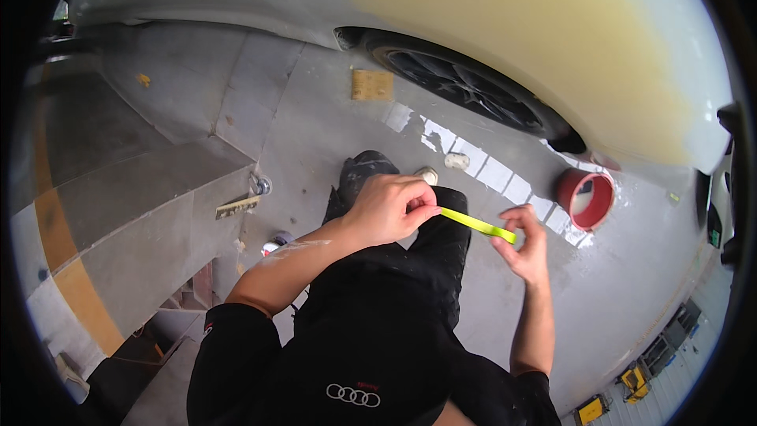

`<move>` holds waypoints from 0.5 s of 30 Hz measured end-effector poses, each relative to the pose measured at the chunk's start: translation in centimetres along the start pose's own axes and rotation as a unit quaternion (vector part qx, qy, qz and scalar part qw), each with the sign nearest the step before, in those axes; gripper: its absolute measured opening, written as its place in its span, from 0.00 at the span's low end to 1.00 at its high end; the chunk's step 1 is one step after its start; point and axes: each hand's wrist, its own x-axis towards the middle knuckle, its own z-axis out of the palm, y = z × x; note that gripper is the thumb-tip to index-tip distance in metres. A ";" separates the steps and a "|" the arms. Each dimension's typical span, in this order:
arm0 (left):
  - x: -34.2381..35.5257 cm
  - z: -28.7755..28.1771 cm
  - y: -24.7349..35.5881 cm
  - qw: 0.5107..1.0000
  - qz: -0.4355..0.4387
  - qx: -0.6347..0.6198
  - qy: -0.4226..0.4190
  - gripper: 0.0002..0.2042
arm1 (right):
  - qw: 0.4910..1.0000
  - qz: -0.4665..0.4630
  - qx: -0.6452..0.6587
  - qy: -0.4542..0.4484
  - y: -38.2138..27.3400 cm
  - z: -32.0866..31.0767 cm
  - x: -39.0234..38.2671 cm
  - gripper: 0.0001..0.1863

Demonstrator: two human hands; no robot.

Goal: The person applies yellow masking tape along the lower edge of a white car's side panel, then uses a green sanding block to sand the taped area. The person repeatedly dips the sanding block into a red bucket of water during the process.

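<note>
My left hand (394, 209) pinches one end of a bright yellow-green strip (473, 223) above my black-clad legs. The strip stretches rightward and bends into a loop at its other end, where my right hand (527, 248) has curled fingers and thumb around it. Pale dust streaks my left forearm.
A pale car body (520, 8) with a yellowish patch and a dark wheel (457, 83) fills the top. A red bucket (599, 201) and tan sheet (372, 84) lie on the floor. A grey platform (134, 213) stands left; yellow-and-black equipment (635, 383) is at lower right.
</note>
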 end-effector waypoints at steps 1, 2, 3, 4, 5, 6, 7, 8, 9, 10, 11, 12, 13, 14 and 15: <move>1.4 0.0 -2.0 1.000 0.014 -0.006 0.015 0.08 | 1.000 0.008 0.025 0.011 2.1 -0.4 1.1 0.24; 2.8 -0.1 -4.0 0.999 0.032 -0.012 0.033 0.08 | 0.999 0.013 0.043 0.021 4.2 -0.7 2.1 0.24; 4.1 -0.3 -6.1 0.998 0.039 -0.017 0.054 0.08 | 0.999 0.013 0.042 0.031 6.3 -1.0 3.2 0.25; 5.4 -0.7 -8.3 0.995 0.067 0.001 0.073 0.07 | 0.999 0.006 0.036 0.038 8.1 -1.3 4.4 0.25; 6.7 -1.1 -10.3 0.993 0.080 0.006 0.087 0.06 | 0.998 -0.009 0.025 0.049 9.8 -1.8 5.6 0.25; 7.9 -1.7 -12.3 0.989 0.100 0.006 0.105 0.06 | 0.997 -0.031 0.007 0.066 11.2 -2.2 6.7 0.25; 9.0 -2.4 -13.9 0.982 0.129 0.009 0.137 0.06 | 0.996 -0.034 0.021 0.082 12.3 -2.6 7.6 0.25; 9.9 -3.3 -15.4 0.976 0.146 0.016 0.160 0.06 | 0.994 -0.045 0.027 0.093 13.3 -3.1 8.5 0.26; 10.8 -4.2 -16.6 0.969 0.154 0.017 0.195 0.06 | 0.991 -0.078 -0.013 0.110 13.9 -4.0 9.2 0.26; 11.6 -5.0 -17.5 0.958 0.186 0.007 0.220 0.06 | 0.985 -0.114 -0.053 0.119 14.5 -4.8 9.8 0.27; 12.3 -5.8 -18.1 0.947 0.217 0.019 0.235 0.06 | 0.980 -0.125 -0.074 0.139 14.8 -5.9 10.0 0.27; 13.0 -6.4 -18.6 0.939 0.231 0.028 0.252 0.06 | 0.977 -0.118 -0.082 0.160 15.1 -7.1 10.1 0.26; 13.7 -7.1 -19.0 0.925 0.267 0.022 0.269 0.06 | 0.971 -0.131 -0.102 0.172 15.2 -8.5 9.9 0.26; 14.3 -7.5 -19.2 0.914 0.281 0.020 0.293 0.05 | 0.964 -0.143 -0.122 0.186 15.2 -10.0 9.6 0.25; 14.9 -8.0 -19.5 0.904 0.283 0.005 0.320 0.05 | 0.954 -0.166 -0.146 0.203 15.1 -11.5 9.1 0.25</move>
